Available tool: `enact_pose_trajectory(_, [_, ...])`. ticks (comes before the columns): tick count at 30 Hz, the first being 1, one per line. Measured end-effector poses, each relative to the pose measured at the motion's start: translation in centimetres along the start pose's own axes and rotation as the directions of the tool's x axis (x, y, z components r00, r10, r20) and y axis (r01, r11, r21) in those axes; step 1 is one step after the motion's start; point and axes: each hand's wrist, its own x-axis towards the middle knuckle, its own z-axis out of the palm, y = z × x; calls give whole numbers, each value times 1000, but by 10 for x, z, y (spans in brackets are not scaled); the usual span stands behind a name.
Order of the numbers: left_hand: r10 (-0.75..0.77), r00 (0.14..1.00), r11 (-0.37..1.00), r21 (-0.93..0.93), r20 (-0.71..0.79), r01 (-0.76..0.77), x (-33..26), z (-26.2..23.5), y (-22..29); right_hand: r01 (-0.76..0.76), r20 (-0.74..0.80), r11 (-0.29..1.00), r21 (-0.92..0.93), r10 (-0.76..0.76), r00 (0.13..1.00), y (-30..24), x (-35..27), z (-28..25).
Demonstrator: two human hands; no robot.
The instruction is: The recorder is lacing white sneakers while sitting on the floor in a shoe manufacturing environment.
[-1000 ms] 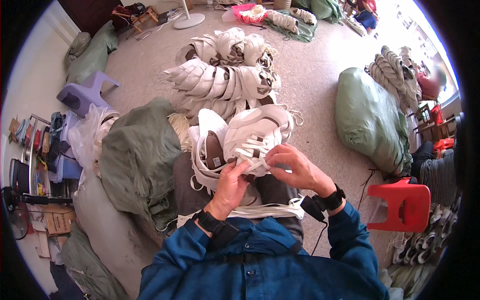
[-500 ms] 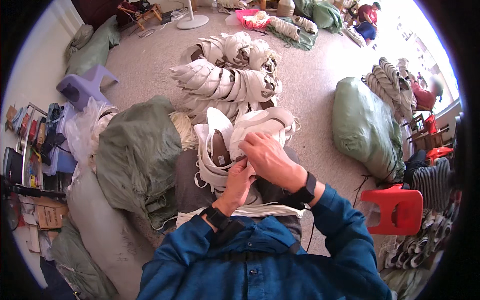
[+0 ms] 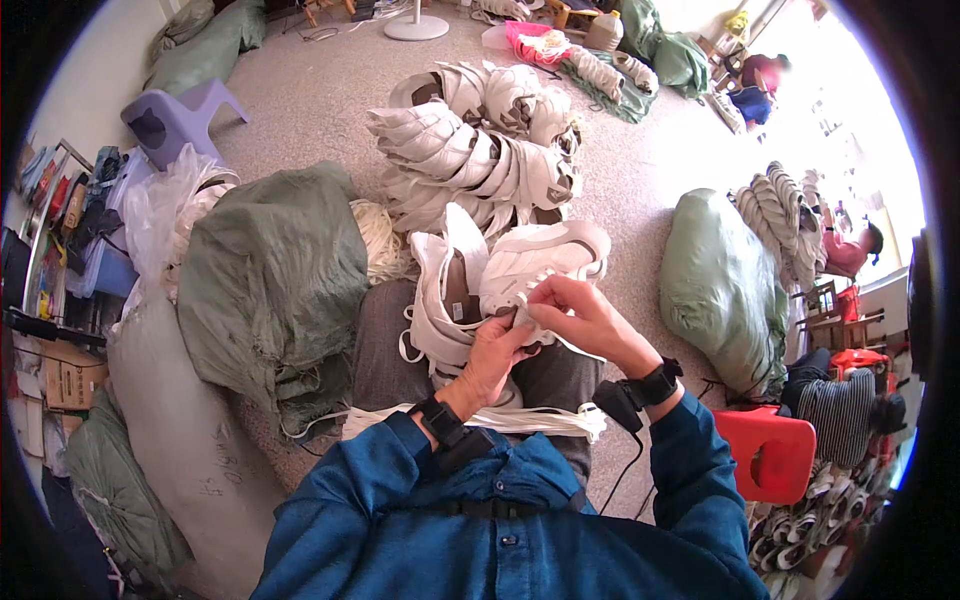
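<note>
A white shoe upper (image 3: 545, 252) rests over my lap, its toe pointing away from me. My left hand (image 3: 492, 358) is closed on its near edge, thumb pressed against the fingers. My right hand (image 3: 590, 318) pinches at the lacing edge beside the left fingertips, and a white shoelace (image 3: 582, 350) trails from beneath it. The exact grip is partly covered by the fingers. Left of this upper stands a second white upper (image 3: 432, 290) with a brown lining, touching it. A bundle of white laces (image 3: 545, 421) lies across my lap.
Piled uppers (image 3: 470, 160) sit on the floor ahead. A green sack (image 3: 270, 290) stands at left beside a bunch of cream laces (image 3: 380, 240). At right are another green sack (image 3: 715, 290) and a red stool (image 3: 765, 455). A purple stool (image 3: 185, 115) is far left. Other people sit at right.
My right hand has moved off the top of the upper to its near lacing edge, fingers now pinched together. The lace there has come into view. The view has shifted slightly.
</note>
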Motion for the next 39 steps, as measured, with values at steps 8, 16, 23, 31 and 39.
enact_pose_trajectory(8, [39,999,999,18,36,-39,0,-1,-1,135,-68,737,-662,-239,969,16,25,25])
enact_pose_trajectory(16, [-2,1000,997,81,29,-1,0,-5,2,-243,264,917,317,161,951,-18,-16,-27])
enact_pose_trajectory(23, [20,996,994,110,86,-30,1,-4,-1,-293,259,955,-47,295,920,-19,9,-2])
enact_pose_trajectory(31, [9,991,998,-62,135,-1,10,-27,-8,211,135,974,77,-220,966,-35,19,2])
enact_pose_trajectory(39, [38,999,993,-112,-5,-39,2,-8,4,-76,475,865,497,-198,857,-60,-8,-12])
